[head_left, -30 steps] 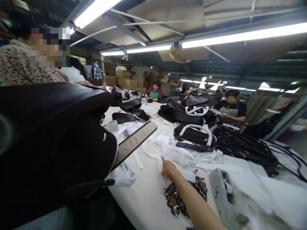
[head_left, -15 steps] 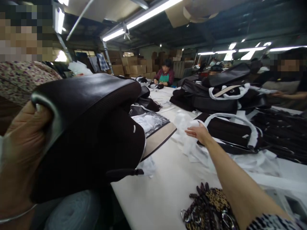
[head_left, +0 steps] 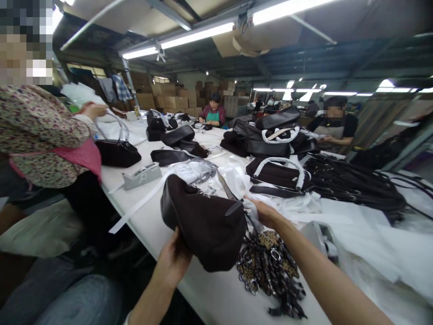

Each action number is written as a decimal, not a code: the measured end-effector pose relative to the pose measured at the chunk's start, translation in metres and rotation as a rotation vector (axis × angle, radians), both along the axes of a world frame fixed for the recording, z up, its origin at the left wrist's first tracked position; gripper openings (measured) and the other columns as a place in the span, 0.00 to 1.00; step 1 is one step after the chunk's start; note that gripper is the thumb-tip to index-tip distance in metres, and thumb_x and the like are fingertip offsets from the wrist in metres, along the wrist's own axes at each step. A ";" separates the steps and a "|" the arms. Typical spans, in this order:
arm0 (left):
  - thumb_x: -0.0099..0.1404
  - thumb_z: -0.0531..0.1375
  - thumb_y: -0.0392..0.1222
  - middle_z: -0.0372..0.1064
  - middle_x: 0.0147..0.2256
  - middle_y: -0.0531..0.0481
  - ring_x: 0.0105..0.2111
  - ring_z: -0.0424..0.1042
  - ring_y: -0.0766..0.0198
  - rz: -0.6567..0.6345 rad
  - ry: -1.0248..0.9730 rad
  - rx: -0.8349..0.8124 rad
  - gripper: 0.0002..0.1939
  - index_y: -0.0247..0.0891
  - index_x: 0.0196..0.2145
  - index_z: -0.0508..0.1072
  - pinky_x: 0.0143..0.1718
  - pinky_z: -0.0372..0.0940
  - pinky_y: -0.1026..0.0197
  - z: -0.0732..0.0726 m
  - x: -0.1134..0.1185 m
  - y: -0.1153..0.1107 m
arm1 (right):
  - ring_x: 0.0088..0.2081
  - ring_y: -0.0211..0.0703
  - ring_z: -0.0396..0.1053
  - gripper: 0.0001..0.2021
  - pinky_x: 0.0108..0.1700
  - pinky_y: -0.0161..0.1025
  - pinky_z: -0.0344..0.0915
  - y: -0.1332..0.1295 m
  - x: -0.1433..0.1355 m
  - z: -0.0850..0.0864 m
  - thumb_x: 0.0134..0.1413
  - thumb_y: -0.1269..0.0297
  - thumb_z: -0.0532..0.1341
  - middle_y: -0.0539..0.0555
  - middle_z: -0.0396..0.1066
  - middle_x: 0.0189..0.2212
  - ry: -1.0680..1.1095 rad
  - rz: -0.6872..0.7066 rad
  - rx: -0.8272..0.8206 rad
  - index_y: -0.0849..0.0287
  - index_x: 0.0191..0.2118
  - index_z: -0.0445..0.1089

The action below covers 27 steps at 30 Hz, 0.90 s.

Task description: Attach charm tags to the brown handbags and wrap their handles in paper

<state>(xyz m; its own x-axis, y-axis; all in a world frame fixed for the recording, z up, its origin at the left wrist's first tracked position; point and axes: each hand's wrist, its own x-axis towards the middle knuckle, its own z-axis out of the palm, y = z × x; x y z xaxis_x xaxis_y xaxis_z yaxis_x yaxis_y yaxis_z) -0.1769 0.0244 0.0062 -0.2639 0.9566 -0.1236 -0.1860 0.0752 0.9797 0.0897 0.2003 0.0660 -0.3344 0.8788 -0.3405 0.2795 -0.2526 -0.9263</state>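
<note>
A dark brown bag (head_left: 211,225) is held above the white table (head_left: 209,293) near its front edge. My left hand (head_left: 177,257) grips the bag from below at its left end, with the fingers partly behind it. At the bag's right side is my right hand (head_left: 262,212), next to whitish wrapping; its fingers are mostly hidden. Just below and right of the bag lies a bunch of leopard-patterned and dark straps (head_left: 270,266) with metal rings. Behind it, another dark bag (head_left: 279,174) has handles wrapped in white.
Tape dispensers stand at the left (head_left: 144,176) and right (head_left: 321,239). Dark bags (head_left: 270,140) are piled farther back, with black straps (head_left: 352,185) at right. A person in a floral top (head_left: 40,135) stands at left; others work across the table.
The bag has moved right and away from the camera, held low over the table. My right hand has left the white-wrapped handle and is now beside the held bag. The view has shifted.
</note>
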 end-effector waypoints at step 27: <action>0.62 0.61 0.45 0.75 0.44 0.43 0.45 0.72 0.52 -0.661 1.592 0.104 0.14 0.41 0.44 0.76 0.47 0.64 0.54 0.046 -0.002 0.054 | 0.61 0.51 0.61 0.21 0.63 0.50 0.59 -0.228 0.003 -0.018 0.57 0.54 0.61 0.57 0.62 0.61 -0.401 -0.030 0.695 0.52 0.56 0.68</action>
